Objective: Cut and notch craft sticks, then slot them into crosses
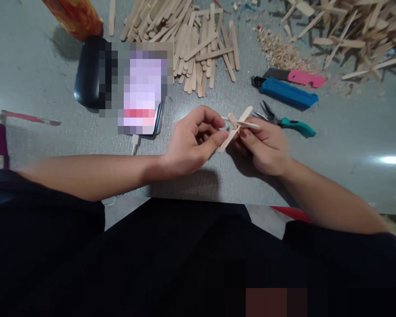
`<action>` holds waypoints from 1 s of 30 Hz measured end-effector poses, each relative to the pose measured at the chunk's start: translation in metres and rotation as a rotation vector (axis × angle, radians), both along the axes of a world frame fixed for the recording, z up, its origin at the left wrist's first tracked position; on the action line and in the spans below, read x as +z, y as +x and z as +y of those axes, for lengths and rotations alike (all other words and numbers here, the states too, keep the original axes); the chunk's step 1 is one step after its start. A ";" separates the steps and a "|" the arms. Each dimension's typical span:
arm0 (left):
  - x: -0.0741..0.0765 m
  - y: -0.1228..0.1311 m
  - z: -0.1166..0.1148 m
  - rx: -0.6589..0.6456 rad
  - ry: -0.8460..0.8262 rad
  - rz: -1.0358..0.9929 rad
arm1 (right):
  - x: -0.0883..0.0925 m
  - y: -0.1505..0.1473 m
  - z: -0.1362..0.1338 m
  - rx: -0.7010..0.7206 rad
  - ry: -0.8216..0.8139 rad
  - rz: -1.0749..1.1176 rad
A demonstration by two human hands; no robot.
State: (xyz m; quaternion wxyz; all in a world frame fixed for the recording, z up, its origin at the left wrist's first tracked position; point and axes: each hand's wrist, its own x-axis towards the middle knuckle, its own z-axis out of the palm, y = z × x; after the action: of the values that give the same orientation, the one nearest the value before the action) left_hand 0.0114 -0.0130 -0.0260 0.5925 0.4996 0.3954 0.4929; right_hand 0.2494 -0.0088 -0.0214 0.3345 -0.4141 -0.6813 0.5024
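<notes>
Between my hands, above the table's near part, is a small cross-shaped piece made of wooden craft sticks (pixel 231 137). My right hand (pixel 265 143) pinches it from the right, thumb and fingers closed near where the sticks cross. My left hand (pixel 198 138) grips its left side between thumb and curled fingertips. Just past my right hand lie pliers (pixel 297 125) with teal handles. A blue utility knife (pixel 288 92) and a pink-handled cutter (pixel 305 79) rest beyond the pliers.
A heap of loose craft sticks (pixel 198 53) lies at the back middle, with wood shavings (pixel 280 50) beside it. Several crossed-stick pieces (pixel 346 42) pile up at the back right. Left stand a phone (pixel 143 94) on a cable, a black case (pixel 90 75) and a paintbrush (pixel 29 117).
</notes>
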 end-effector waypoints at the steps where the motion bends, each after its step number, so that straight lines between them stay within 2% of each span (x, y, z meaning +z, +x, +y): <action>1: 0.000 -0.001 0.003 0.049 0.016 0.038 | 0.001 0.001 0.002 0.000 -0.016 0.007; 2: 0.000 -0.002 0.005 0.092 0.038 0.080 | 0.002 0.002 0.003 0.007 -0.034 0.008; 4: 0.000 -0.003 0.009 0.089 0.088 0.152 | 0.005 0.004 0.004 0.030 -0.072 -0.007; 7: -0.001 -0.005 0.010 -0.061 0.154 0.223 | 0.012 0.006 0.004 0.077 -0.059 -0.077; 10: -0.003 -0.007 0.008 -0.148 0.237 0.291 | 0.018 0.007 0.003 0.135 0.026 -0.160; 16: -0.006 -0.009 0.009 -0.187 0.407 0.331 | 0.018 0.007 0.002 0.239 0.244 -0.181; 19: -0.006 -0.009 0.008 -0.186 0.470 0.335 | 0.018 0.006 0.002 0.259 0.291 -0.178; 24: -0.006 -0.010 0.007 -0.155 0.475 0.325 | 0.014 0.005 0.003 0.293 0.294 -0.250; 30: -0.008 -0.011 0.005 -0.113 0.381 0.294 | 0.002 0.009 0.003 0.281 0.302 -0.297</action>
State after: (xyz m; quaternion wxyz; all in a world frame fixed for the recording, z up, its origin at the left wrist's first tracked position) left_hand 0.0003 -0.0077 -0.0335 0.4504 0.6901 0.3484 0.4467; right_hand 0.2587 -0.0062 -0.0191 0.2157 -0.3300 -0.8411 0.3702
